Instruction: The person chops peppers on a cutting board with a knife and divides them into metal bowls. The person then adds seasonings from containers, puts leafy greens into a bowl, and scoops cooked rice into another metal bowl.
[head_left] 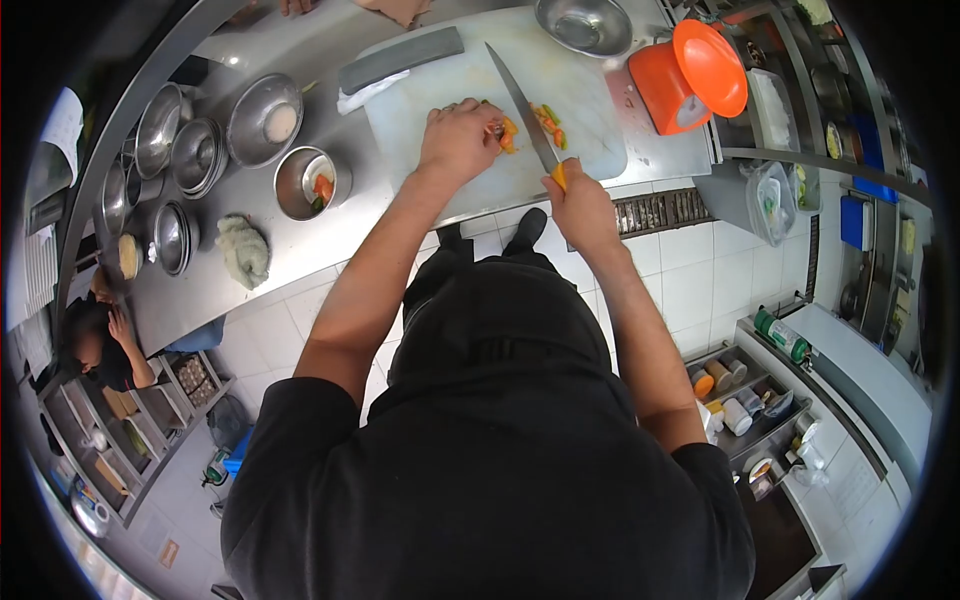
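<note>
My right hand [584,208] grips the yellow handle of a long kitchen knife [520,100]. Its blade lies across a white cutting board [430,88], tip pointing away from me. Left of the blade, my left hand [460,138] is closed with curled fingers over orange-red vegetable pieces [509,134], perhaps tomato or pepper; the palm side is hidden. A small pile of cut orange and green pieces [549,124] lies just right of the blade. Behind my left hand, a dark grey rectangular block [402,60] rests on a white cloth [368,94] along the board's edge.
A steel pot [290,190] with red and green scraps stands left of the board, near a crumpled cloth [242,252] and several steel bowls [198,156]. An orange scale [670,88] and a steel bowl [585,24] stand right and behind. Another person [110,340] is at far left.
</note>
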